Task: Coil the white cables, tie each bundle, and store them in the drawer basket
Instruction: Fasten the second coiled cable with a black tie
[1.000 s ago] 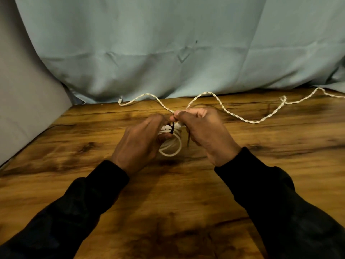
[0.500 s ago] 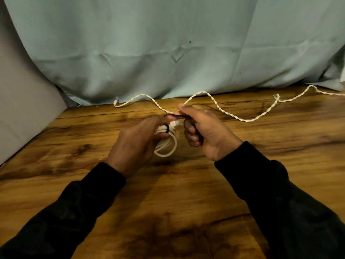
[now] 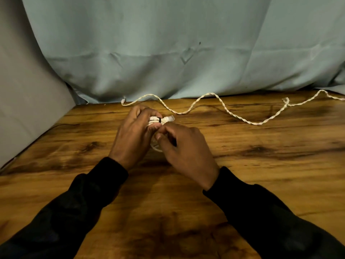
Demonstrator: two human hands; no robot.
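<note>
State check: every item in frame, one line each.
Coiled cable: bundled, black tie around it, held above the table.
Left hand: grips the coil.
Right hand: curled, pinching at the tie.
Twisted cable: uncoiled, lying loose on the table.

Left hand [image 3: 133,136] gripping coiled white bundle [image 3: 164,119], black tie [image 3: 160,120] around it. Right hand [image 3: 183,150] pinching at bundle. Loose twisted cable [image 3: 231,114] lying behind on wooden table [image 3: 261,165].

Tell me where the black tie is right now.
In the head view, the black tie wraps the coiled white cable at table centre, between the left hand and right hand.
</note>
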